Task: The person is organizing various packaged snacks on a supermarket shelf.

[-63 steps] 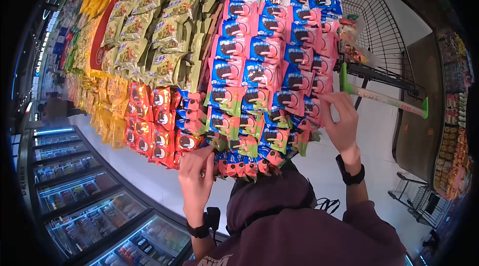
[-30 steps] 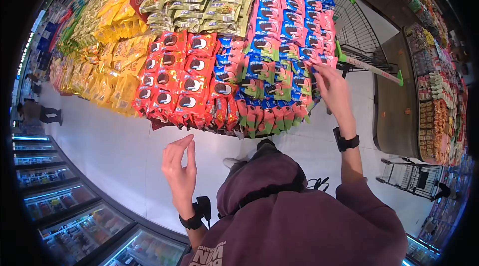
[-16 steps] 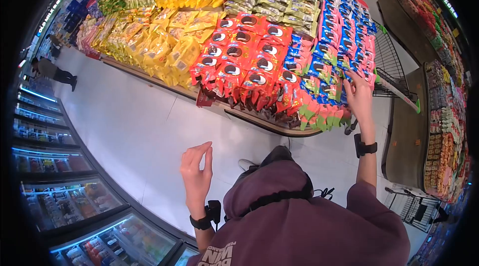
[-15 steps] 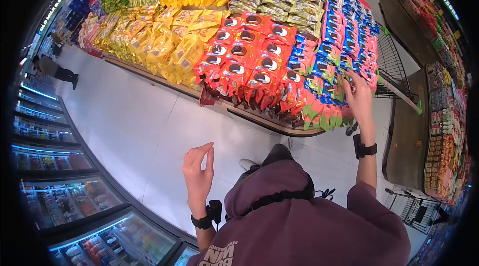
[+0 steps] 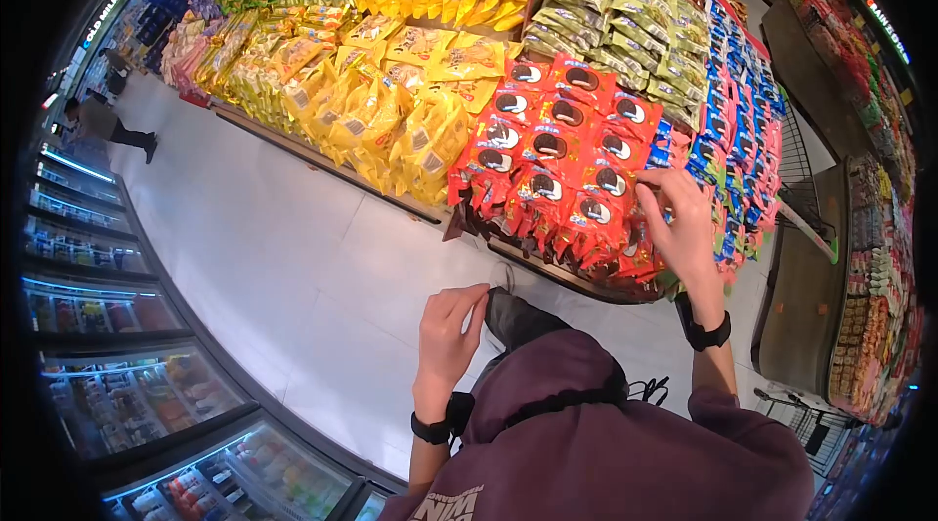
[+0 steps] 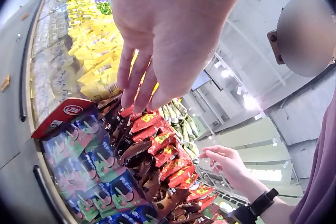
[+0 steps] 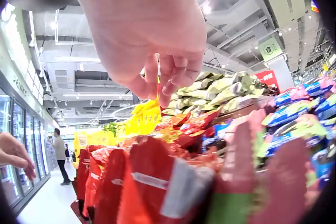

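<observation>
Red cookie packets (image 5: pixel 547 145) lie in rows at the near corner of the display. Over their right edge hovers my right hand (image 5: pixel 682 228), fingers loosely bent, holding nothing; whether its fingertips touch a packet I cannot tell. In the right wrist view the same hand (image 7: pixel 152 35) hangs above red packets (image 7: pixel 152 171). My left hand (image 5: pixel 451 335) is in front of the display over the floor, thumb and fingers loosely together and nothing in them. Blue and pink packets (image 5: pixel 728 121) lie right of the red ones, yellow bags (image 5: pixel 362 121) to their left.
Green packets (image 5: pixel 625 13) are stacked behind the red ones. A shopping cart (image 5: pixel 806 228) stands beyond the display's right side, and another cart (image 5: pixel 806 428) is at lower right. Glass freezers (image 5: pixel 127 394) line the left. A person (image 5: pixel 103 125) stands in the far-left aisle.
The view has shifted left along the display, so the goods appear farther right. My right hand has gone from the blue and pink packets to the red ones' edge. My left hand stays empty.
</observation>
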Demonstrator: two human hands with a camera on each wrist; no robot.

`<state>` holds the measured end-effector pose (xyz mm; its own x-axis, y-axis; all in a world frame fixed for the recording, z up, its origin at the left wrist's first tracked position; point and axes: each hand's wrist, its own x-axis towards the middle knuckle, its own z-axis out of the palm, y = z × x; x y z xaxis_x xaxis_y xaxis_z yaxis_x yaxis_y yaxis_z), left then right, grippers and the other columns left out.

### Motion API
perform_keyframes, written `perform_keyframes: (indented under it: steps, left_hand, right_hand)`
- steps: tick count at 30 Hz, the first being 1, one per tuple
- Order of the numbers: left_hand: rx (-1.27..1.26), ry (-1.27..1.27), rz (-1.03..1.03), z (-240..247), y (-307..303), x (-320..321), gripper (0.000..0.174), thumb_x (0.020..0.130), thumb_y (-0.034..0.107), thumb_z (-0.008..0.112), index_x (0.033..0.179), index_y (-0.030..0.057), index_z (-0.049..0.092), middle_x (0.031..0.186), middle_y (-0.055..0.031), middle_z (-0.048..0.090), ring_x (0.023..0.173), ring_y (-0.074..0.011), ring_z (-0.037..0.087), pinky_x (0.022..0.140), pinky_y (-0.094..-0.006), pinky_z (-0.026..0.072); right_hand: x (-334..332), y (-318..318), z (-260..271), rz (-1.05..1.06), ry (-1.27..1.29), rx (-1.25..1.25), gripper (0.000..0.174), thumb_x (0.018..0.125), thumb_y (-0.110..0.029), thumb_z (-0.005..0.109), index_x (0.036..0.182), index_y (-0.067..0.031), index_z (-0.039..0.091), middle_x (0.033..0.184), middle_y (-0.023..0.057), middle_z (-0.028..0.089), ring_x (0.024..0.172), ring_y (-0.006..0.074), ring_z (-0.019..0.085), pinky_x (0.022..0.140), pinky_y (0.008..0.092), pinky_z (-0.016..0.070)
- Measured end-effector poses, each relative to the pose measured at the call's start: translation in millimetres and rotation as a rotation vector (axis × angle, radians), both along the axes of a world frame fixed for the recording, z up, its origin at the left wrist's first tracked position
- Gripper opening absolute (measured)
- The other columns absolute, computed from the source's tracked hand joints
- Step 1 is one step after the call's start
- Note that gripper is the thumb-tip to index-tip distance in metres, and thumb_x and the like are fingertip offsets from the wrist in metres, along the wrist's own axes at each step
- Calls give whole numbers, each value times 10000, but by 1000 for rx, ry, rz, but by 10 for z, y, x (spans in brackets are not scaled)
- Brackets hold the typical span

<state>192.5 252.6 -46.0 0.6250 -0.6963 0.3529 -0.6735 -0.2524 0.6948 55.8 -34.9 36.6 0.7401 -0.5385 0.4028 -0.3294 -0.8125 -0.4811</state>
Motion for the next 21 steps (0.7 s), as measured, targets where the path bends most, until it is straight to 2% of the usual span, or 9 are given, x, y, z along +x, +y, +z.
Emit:
perform_keyframes:
  steps: [1,7,11,14,16,21]
  left_hand:
    - [-6,14,-11,-11,-54,84,185,864,-7,734,1037,61,732,941,-66,718,852,-255,658,775,-354,488]
    - [-17,-94,-181,262,-325,680,215,834,-30,751,1032,50,732,942,-59,731,852,-238,670,769,-348,491]
    - [-106,-184,-85,564,-387,1045,257,802,-80,753,1029,41,743,931,-82,732,844,-255,675,764,-349,501]
    - [-156,-200,-37,677,-439,1257,248,815,-45,754,1051,27,733,919,-87,721,827,-264,665,740,-361,490]
    - [-170,-175,-50,732,-485,1365,237,813,-58,750,1036,22,739,928,-96,727,830,-265,670,748,-358,497]
    - [-207,-126,-167,773,-619,1712,229,808,-81,744,1014,19,753,931,-106,733,835,-266,678,774,-345,514]
  right_hand:
    - [151,-3,-65,59,-82,-48,141,901,-52,713,1039,-22,711,946,119,697,841,279,651,727,356,523]
    - [669,67,26,55,-58,22,156,882,-63,735,1033,-25,718,900,108,691,821,280,638,698,374,514]
    - [993,71,99,165,-90,-41,151,871,-67,750,1016,-38,721,878,91,682,774,263,628,638,371,512]
    - [1244,307,150,259,-133,-50,147,862,-70,761,1000,-46,720,873,84,678,762,257,627,622,371,515]
    - [1345,449,141,287,-156,9,184,841,-63,770,1018,-49,722,871,77,676,766,248,634,621,371,526]
    - [1543,638,154,286,-44,29,221,846,-81,759,1061,-44,720,894,75,682,835,259,646,729,372,559]
